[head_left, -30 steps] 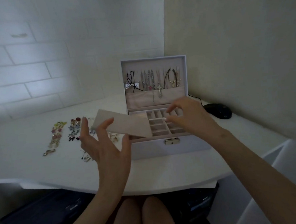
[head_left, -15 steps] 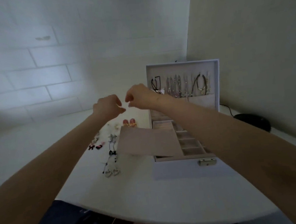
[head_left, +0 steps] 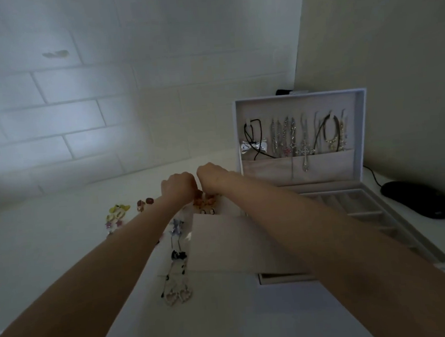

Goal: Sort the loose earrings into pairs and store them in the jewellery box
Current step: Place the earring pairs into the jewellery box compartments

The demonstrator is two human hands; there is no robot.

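Note:
The white jewellery box (head_left: 361,135) stands open at the right, necklaces hanging in its upright lid, and its divided tray (head_left: 361,207) is partly covered by a loose beige panel (head_left: 221,244). Loose earrings lie in pairs on the white table (head_left: 51,254): yellow ones (head_left: 117,210), dark red ones (head_left: 145,202), orange ones (head_left: 205,201), blue flower drops (head_left: 176,227) and long heart drops (head_left: 178,295). My left hand (head_left: 178,187) and my right hand (head_left: 212,177) hover side by side just over the orange earrings, knuckles up. Their fingers curl downward out of sight.
A black computer mouse (head_left: 416,203) with its cable lies right of the box. A tiled wall runs behind the table and a plain wall closes the right corner. The table's front edge curves across the lower left.
My left hand has let go of the beige panel, which now lies across the box. Both hands reached forward and then dropped toward the orange earrings.

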